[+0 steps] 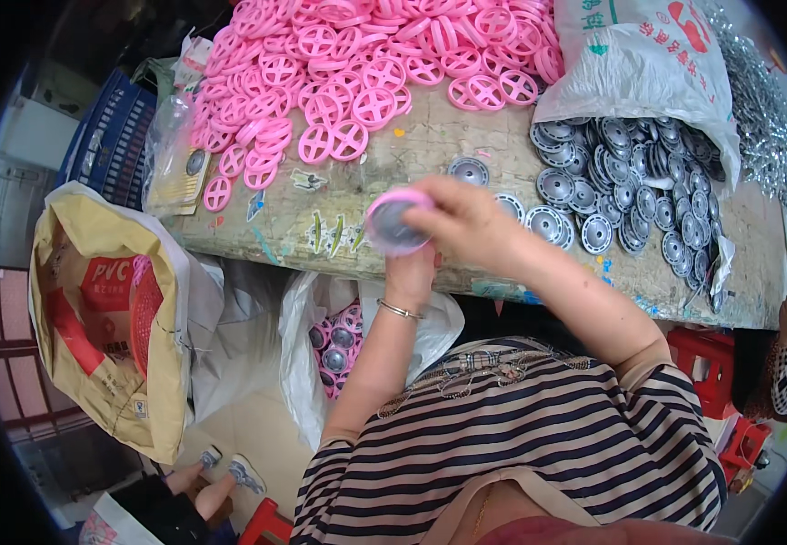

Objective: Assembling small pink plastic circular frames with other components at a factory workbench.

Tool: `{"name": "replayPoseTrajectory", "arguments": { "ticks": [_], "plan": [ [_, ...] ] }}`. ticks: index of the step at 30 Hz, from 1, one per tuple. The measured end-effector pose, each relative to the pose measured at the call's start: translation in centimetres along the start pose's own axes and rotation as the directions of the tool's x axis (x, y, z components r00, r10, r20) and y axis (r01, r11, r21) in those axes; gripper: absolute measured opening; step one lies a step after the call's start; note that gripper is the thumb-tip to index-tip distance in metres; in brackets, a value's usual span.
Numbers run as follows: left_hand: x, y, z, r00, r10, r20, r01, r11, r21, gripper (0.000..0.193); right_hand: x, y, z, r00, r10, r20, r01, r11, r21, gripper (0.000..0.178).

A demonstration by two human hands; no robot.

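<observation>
Above the table's front edge, a pink ring with a grey disc in it, like a toy wheel (397,221), is held up, slightly blurred. My left hand (414,265) grips it from below, its fingers mostly hidden behind the wheel and my other hand. From the right, my right hand (462,216) closes on the wheel's edge, with fingertips over the grey face. Just beyond my right hand lies a loose grey disc (469,171). Another disc (510,207) rests beside my right wrist. A big heap of pink spoked rings (373,107) covers the far table.
Grey discs (595,233) spill from a white woven sack (639,77) at the right. Silver tinsel (762,118) hangs beyond it. Below the worn table (439,136), a white bag (298,363) holds pink-and-grey wheels. A yellowish sack (171,400) stands left. Other people are near both sides.
</observation>
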State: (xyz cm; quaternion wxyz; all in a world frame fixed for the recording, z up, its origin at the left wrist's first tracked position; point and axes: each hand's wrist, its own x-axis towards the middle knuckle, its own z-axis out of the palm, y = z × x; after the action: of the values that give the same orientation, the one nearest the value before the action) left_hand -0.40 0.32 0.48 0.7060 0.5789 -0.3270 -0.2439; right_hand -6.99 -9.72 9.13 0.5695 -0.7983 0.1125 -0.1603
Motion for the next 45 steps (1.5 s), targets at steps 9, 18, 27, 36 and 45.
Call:
{"name": "replayPoseTrajectory", "arguments": {
  "ticks": [9, 18, 27, 36, 45],
  "plan": [
    [0.5, 0.4, 0.6, 0.968, -0.235, 0.091, 0.252, 0.898, -0.361, 0.035, 7.5, 9.7, -7.6, 0.936, -0.181, -0.304, -0.028, 0.819, -0.573, 0.026],
    [0.6, 0.4, 0.3, 0.959, -0.253, 0.126, 0.283, 0.887, -0.366, 0.041, 6.9, 10.4, -9.8, 0.946, -0.199, -0.256, -0.006, 0.778, -0.628, 0.016],
    [0.5, 0.0, -0.1, 0.933, -0.352, 0.072, 0.356, 0.885, -0.299, 0.037, -1.9, 4.3, -2.2, 0.912, -0.401, 0.091, 0.399, 0.811, -0.427, 0.017],
    [0.4, 1.0, 0.3, 0.946, -0.321, 0.047, 0.314, 0.867, -0.387, 0.032, 1.8, 9.7, -5.6, 0.956, -0.239, -0.168, 0.011, 0.604, -0.797, 0.043],
    [0.4, 1.1, -0.1, 0.95, -0.303, 0.082, 0.305, 0.83, -0.468, 0.032, 1.1, 5.2, -5.9, 0.935, 0.269, -0.229, -0.277, 0.961, -0.004, 0.033]
  ]
}}
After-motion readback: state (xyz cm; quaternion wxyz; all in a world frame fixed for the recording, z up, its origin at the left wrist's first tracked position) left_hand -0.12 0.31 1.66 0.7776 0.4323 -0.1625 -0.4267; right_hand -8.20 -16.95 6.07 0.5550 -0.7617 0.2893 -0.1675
